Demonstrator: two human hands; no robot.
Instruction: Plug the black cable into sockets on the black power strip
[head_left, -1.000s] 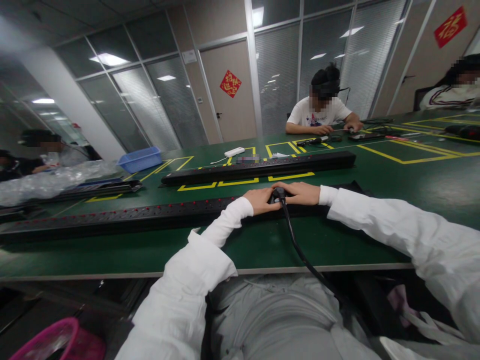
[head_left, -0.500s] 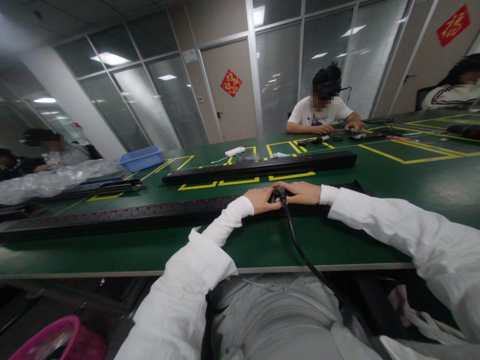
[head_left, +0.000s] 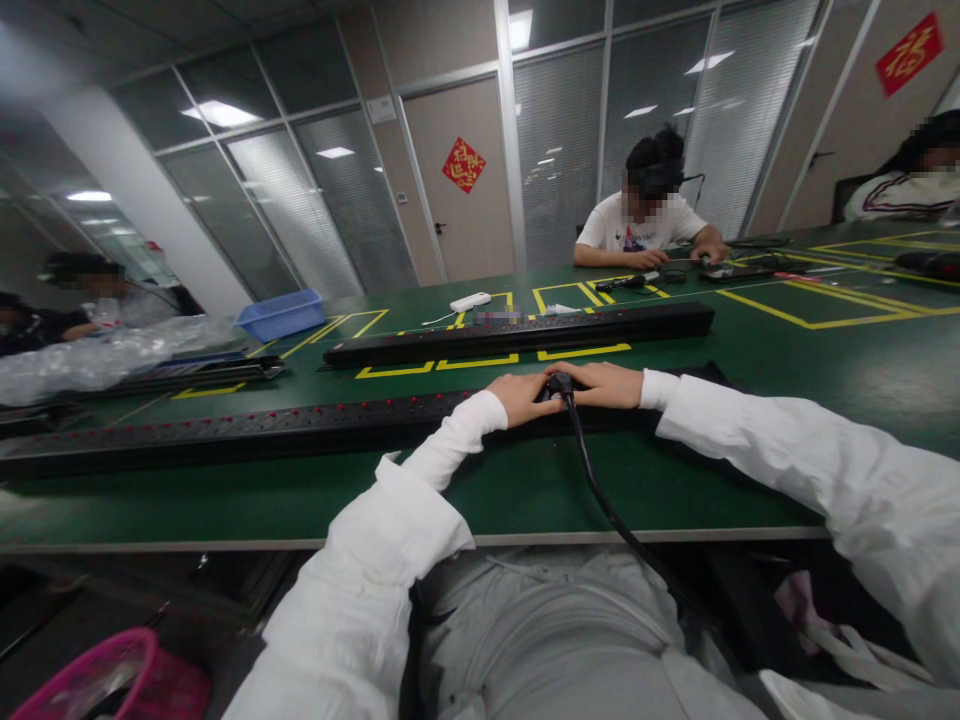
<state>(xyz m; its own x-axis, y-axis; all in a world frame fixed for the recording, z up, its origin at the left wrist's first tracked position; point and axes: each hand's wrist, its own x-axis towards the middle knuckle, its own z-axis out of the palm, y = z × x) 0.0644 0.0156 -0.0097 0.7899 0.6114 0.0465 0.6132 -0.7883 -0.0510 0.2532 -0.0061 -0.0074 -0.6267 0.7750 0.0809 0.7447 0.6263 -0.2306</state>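
A long black power strip (head_left: 247,428) with a row of red dots lies across the near part of the table. My left hand (head_left: 519,400) and my right hand (head_left: 606,385) meet over its right part, one on each side of a black plug (head_left: 560,386). Both are closed around the plug, fingers on the far side and thumbs nearer me. The strip's surface beneath them is largely hidden. From the plug a thick black cord (head_left: 596,485) runs down over the table edge, past my lap.
Beyond lies a second black power strip (head_left: 525,335), with a white adapter (head_left: 471,302) behind it. Leftward are a blue bin (head_left: 281,318) and clear plastic wrap (head_left: 127,350). A pink basket (head_left: 161,675) stands below the table edge (head_left: 187,546). A co-worker (head_left: 645,225) handles cables opposite.
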